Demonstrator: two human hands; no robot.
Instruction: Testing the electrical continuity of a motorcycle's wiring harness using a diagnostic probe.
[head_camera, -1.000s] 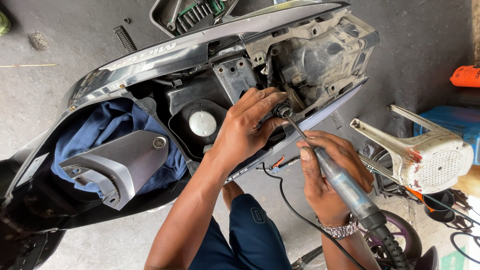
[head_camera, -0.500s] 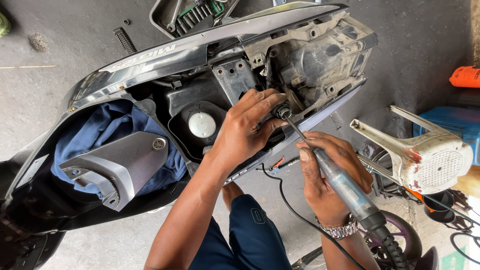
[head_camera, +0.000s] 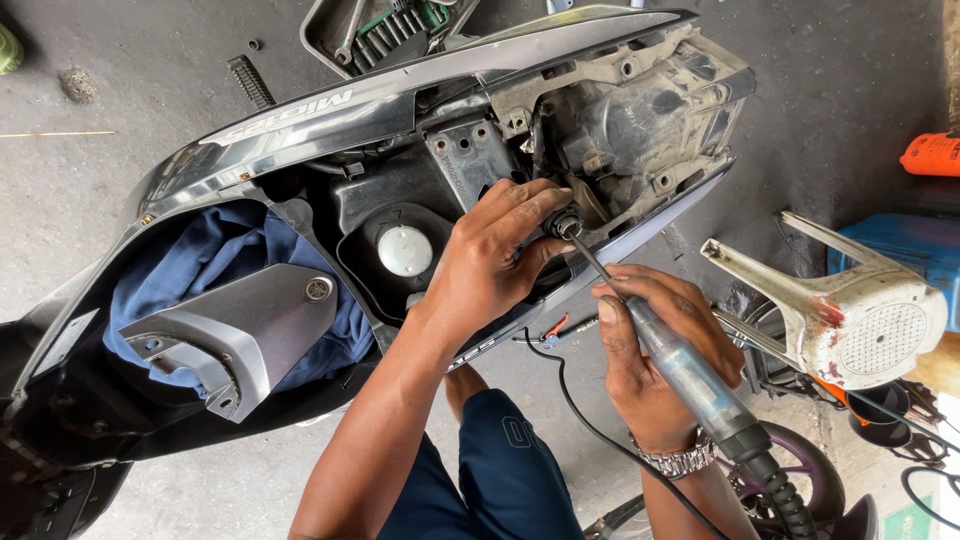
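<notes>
Scooter bodywork (head_camera: 300, 120) with the seat removed fills the view, and every place below is given relative to it; the left hand (head_camera: 490, 265) is laid on the open rear frame, its fingers (head_camera: 530, 205) narrowly closed around a small dark round fitting (head_camera: 565, 225) at the right edge of the frame opening; the right hand (head_camera: 650, 360) is held just below and to the right of the bodywork, wrapped fully around a grey pen-shaped power tool (head_camera: 690, 375); the thin metal tip of the tool (head_camera: 590, 262) is angled upward and is seen touching the fitting between the left fingertips; a black ribbed cable (head_camera: 790, 495) runs from the rear of the tool toward the lower right corner; a metal wristwatch (head_camera: 680, 462) is worn on the right wrist; a white round cap (head_camera: 405, 250) is seated in the black well at the middle of the bodywork, just left of the left hand; a blue cloth (head_camera: 225, 255) is stuffed into the left compartment, and a grey plastic panel (head_camera: 240, 325) is laid on top of it; a tray of sockets and wrenches (head_camera: 380, 30) is seen on the floor beyond the upper edge of the bodywork; a worn white cover with a perforated face (head_camera: 860, 320) stands well apart to the right; the knee in dark blue trousers (head_camera: 505, 460) is visible below the bodywork.
</notes>
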